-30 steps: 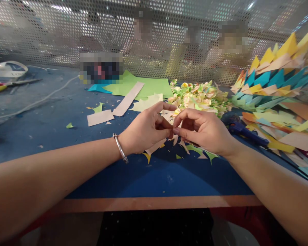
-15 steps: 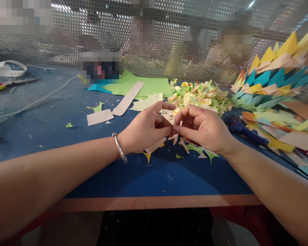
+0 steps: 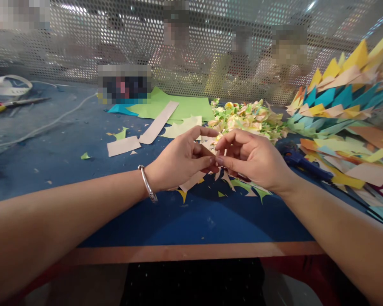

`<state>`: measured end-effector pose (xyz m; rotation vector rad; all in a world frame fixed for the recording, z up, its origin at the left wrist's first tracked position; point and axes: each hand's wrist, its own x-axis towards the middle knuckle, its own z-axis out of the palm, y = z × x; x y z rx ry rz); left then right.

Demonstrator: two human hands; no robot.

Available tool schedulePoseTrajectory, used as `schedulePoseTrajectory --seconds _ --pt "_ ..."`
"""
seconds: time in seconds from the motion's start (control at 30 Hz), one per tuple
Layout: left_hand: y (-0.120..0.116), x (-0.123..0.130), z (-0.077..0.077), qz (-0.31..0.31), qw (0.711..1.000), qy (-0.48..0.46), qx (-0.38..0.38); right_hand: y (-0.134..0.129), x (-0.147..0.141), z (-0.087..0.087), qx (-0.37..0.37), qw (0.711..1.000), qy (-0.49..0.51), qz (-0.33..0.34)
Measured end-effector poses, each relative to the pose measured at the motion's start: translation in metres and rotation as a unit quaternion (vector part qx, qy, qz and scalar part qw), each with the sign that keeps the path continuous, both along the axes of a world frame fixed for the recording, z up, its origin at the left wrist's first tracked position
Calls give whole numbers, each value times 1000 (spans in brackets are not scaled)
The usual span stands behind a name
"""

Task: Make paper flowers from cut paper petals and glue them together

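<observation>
Over the blue table [image 3: 191, 225], the fingertips of my left hand [image 3: 185, 159] and my right hand [image 3: 250, 159] meet in a pinch. Whatever small piece lies between them is mostly hidden by the fingers. A silver bracelet circles my left wrist. Pale and green paper scraps [image 3: 239, 185] lie on the table under my hands, along with a yellow scrap [image 3: 183, 196]. Just beyond my right hand rises a heap of small folded paper flowers [image 3: 247, 117], mainly cream, pink and green.
Pale paper strips [image 3: 159, 123] and green sheets [image 3: 185, 104] lie behind my left hand. On the right are a blue glue gun [image 3: 306, 163], loose paper strips [image 3: 370, 174] and stacked pointed paper [image 3: 344, 100]. Scissors [image 3: 15, 104] rest far left. A perforated metal screen [image 3: 191, 63] stands behind.
Both hands hold almost the same pose, fingertips together. Only slight finger movement shows, and the view has shifted a little.
</observation>
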<state>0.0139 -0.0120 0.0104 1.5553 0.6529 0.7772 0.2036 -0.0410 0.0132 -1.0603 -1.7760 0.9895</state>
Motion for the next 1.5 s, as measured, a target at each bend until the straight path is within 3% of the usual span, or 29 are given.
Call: schedulePoseTrajectory --seconds 0.37,0.63,0.97,1.5 --pt "3 -2 -1 -27 998 -2 58 0 1 3 -18 1000 -6 -4" --pt "3 -3 1 -34 998 16 55 1 4 2 -55 998 -18 9" --pt "-1 -7 4 -43 995 10 94 -1 3 4 -92 995 25 6" --pt "-1 -6 6 -43 995 13 84 -2 0 7 -62 998 16 12"
